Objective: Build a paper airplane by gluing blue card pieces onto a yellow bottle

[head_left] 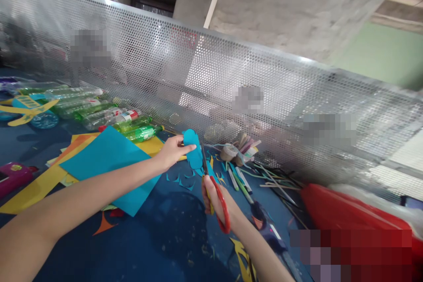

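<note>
Between the thumb and fingers of my left hand [173, 152] is a blue paper piece [192, 152] with rounded ends, held above the table. My right hand [214, 198] is closed round the handles of a pair of scissors [225, 216], with one red loop showing. The scissor blades point up along the right edge of the blue piece; whether they are parted I cannot tell. Below lie curved blue paper scraps [185, 179] and yellow bits. A large blue sheet [112, 163] rests under my left forearm, on top of yellow and orange sheets.
Several plastic bottles [142, 133] lie at the back left, near a yellow paper propeller shape [29, 112]. A perforated metal screen [139, 53] runs along the back. To the right are a glue gun [267, 229], markers [243, 185] and a red bag [350, 211].
</note>
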Demonstrator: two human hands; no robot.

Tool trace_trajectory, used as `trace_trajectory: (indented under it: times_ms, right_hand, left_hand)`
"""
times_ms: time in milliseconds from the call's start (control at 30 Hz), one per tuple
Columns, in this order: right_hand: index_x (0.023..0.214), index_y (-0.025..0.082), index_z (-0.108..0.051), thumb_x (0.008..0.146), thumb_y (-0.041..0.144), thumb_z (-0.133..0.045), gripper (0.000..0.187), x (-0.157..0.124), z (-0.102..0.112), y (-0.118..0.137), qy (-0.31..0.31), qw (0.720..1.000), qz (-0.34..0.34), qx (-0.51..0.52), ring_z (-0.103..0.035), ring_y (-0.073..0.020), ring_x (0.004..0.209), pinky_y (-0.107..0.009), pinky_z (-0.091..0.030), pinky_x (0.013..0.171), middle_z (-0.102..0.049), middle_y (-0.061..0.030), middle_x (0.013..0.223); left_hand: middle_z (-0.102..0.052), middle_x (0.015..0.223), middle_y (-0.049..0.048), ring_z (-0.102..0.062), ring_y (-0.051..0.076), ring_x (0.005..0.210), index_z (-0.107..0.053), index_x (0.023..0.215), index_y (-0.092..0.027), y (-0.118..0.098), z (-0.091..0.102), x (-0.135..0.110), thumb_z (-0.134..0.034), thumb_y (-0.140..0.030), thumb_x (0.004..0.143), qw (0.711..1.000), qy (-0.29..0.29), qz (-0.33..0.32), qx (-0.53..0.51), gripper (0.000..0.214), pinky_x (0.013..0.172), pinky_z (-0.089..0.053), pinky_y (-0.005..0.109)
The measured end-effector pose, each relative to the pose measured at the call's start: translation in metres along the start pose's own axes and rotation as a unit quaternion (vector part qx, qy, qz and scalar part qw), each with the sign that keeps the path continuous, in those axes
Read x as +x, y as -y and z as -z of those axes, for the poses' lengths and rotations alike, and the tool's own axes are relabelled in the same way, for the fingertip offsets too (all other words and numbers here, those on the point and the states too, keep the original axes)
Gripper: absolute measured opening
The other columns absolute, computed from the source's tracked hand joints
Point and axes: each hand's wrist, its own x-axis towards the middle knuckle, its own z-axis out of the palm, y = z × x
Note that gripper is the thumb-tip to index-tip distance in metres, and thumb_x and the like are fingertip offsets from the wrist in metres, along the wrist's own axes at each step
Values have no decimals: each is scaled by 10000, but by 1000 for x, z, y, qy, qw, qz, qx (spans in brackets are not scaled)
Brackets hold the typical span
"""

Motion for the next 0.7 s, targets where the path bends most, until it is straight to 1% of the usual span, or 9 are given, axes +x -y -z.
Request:
trace_trajectory:
  times_ms: [233,467,700]
  right_hand:
    - [594,224,-473,779,641,-390,464,-1,-4,0,-42,999,-7,21,-439,-134,370,-263,-385,370,-453,25,445]
    - [626,217,-415,775,711,-264,538,0,-3,3,-14,998,-48,-26,-459,-130,429,-256,-429,411,-436,27,482]
    - [611,217,-392,772,717,-249,545,1,-4,1,-20,998,-45,-37,-443,-122,407,-250,-417,394,-409,30,477]
  left_hand:
    - [-695,926,84,-640,213,844,-658,929,-119,0,0,0,-681,-297,702,1000,-4,-5,1,289,783,-501,345]
    - [-701,907,73,-645,207,830,-665,890,-129,-1,-1,-1,-677,-278,704,1000,-10,-8,-4,238,779,-508,340]
    - [-705,895,65,-648,201,819,-669,878,-141,-4,-1,-1,-677,-286,703,1000,-9,0,-4,228,781,-505,340]
